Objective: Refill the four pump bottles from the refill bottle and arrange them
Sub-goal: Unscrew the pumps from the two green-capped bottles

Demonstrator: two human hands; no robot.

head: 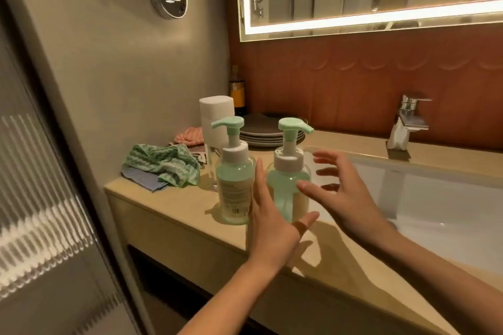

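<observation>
Centrally, two pump bottles stand upright and just beside each other on the beige counter [174, 207], left of the white sink basin [435, 198]. The labelled pump bottle [235, 185], the one farther from the basin, has its green spout pointing away from the basin; the plain pump bottle [288, 182], nearest the basin's rim, has its spout pointing toward the basin. Both have clear bodies tinted green with white collars. The left hand [269, 228] is open, fingers straight and raised in the gap between the two bottles, thumb reaching across the base of the plain bottle; whether the palm touches either bottle cannot be told. The right hand [343, 193] is open with fingers spread, on the basin side of the plain bottle, grasping nothing; contact with the bottle cannot be told. Farther from the basin than the labelled bottle lies a crumpled green patterned cloth [163, 167]. Behind the bottles stand a white cylindrical container [215, 122] and a stack of grey plates [268, 132]. A chrome faucet [407, 122] rises behind the basin.
</observation>
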